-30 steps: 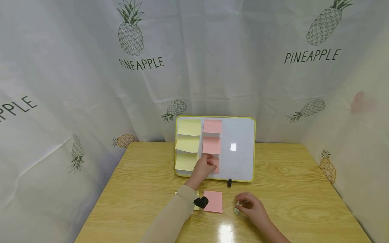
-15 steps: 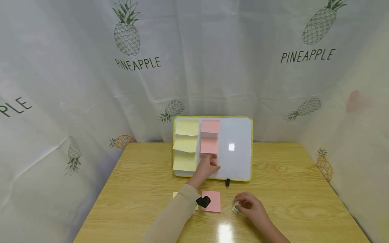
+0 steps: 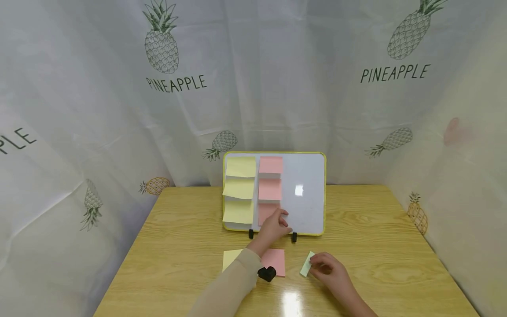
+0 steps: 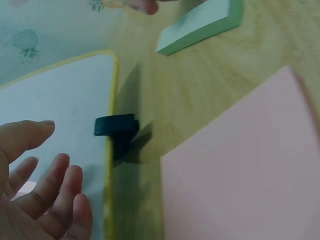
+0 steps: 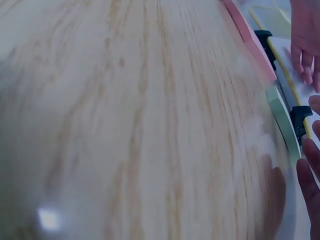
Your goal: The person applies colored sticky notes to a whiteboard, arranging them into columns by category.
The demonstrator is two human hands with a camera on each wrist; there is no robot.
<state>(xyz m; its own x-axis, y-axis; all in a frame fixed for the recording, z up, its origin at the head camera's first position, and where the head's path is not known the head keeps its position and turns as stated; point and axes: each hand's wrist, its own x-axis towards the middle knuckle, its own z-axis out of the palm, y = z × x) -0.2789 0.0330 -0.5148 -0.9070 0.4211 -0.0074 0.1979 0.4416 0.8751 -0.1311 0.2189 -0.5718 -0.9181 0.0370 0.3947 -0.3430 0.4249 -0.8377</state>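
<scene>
You're seemingly finishing pink notes (image 3: 270,189) mid-frame, left hand (image 3: 273,228) spread, right hand (image 3: 332,272) loose by green pad (image 3: 306,265), likely needing peeling next.

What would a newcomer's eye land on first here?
Probably the yellow-framed whiteboard before the pineapple-print curtain, with three yellow notes down its left and three pink ones down its middle. Then the left hand in front of the lowest pink note, and the green pad beside the right hand.

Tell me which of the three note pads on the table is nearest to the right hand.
The green pad, rightmost of the three: the right hand is beside it, while the pink pad and yellow pad lie farther left.
</scene>
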